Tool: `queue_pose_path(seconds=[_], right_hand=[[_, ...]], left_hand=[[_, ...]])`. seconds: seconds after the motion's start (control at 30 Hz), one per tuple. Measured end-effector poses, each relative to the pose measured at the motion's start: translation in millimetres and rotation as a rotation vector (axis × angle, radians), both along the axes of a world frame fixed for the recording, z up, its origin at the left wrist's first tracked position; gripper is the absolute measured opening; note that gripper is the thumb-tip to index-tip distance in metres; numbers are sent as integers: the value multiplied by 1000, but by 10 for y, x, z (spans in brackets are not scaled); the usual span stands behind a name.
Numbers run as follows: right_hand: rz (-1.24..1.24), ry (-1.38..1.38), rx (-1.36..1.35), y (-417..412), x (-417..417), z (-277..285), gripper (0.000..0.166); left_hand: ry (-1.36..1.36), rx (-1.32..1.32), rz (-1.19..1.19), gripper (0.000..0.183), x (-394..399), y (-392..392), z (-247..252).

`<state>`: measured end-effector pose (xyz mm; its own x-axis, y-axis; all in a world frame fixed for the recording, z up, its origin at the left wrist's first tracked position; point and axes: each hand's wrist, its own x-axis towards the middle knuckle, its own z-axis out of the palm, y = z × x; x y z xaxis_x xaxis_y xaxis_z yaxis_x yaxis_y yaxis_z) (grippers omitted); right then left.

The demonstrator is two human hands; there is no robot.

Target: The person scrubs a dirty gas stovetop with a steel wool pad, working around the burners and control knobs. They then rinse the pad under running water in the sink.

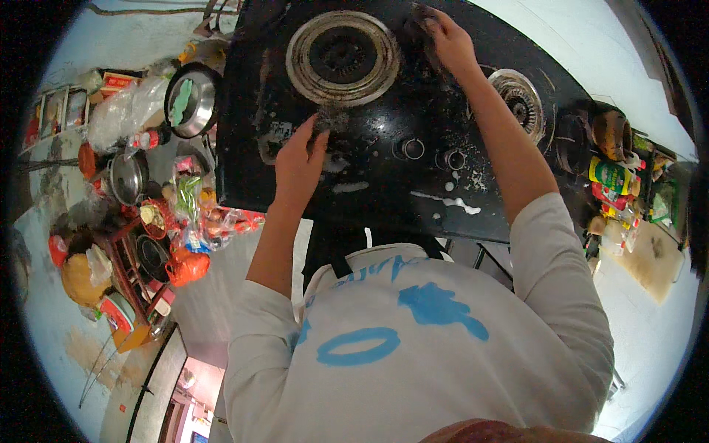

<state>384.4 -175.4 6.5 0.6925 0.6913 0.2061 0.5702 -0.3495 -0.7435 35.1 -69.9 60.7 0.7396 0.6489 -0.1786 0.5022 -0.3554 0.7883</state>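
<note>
Before me is a black gas cooktop (354, 160), its top streaked with grime and whitish foam (457, 206). My left hand (299, 160) reaches to the near side of the large round burner (296, 61), thumb and fingers apart. A greyish, fuzzy patch (335, 115) lies at its fingertips; whether it is a scourer or a stain on the surface is unclear. Between the two burners, towards the far edge, my right hand (451, 47) has its fingers bent around or against a dark, blurred thing (424, 22). The second burner (518, 105) is partly covered by my right forearm.
Two control knobs (412, 149) sit near the cooktop's front edge. At left stand a steel pan (202, 108) with a green cloth (181, 102) in it, a lidded pot (127, 177) and an orange plastic bag (188, 267). Bottles (609, 174) crowd the right side.
</note>
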Motion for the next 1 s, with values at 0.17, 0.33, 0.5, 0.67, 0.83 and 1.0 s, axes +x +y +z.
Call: queue_pose_path(seconds=[0.17, 0.33, 0.5, 0.67, 0.83, 1.0], right_hand=[[121, -392, -193, 149, -382, -343, 38], [100, -298, -293, -176, -1014, -130, 40], [157, -303, -366, -165, -1631, 106, 39], [186, -271, -288, 236, -2244, 104, 45], [281, -565, -321, 781, -2442, -128, 53], [173, -726, -341, 1564, -2179, -244, 53]], left_hand=[[-57, 19, 30, 39, -255, 136, -63], [-99, 60, 61, 38, -507, 247, -115], [-132, 77, 74, 37, -719, 356, -221], [-188, 30, 80, 37, -897, 482, -131], [-157, 36, 96, 37, -1125, 621, -130], [-128, 61, 151, 36, -1337, 671, -116]])
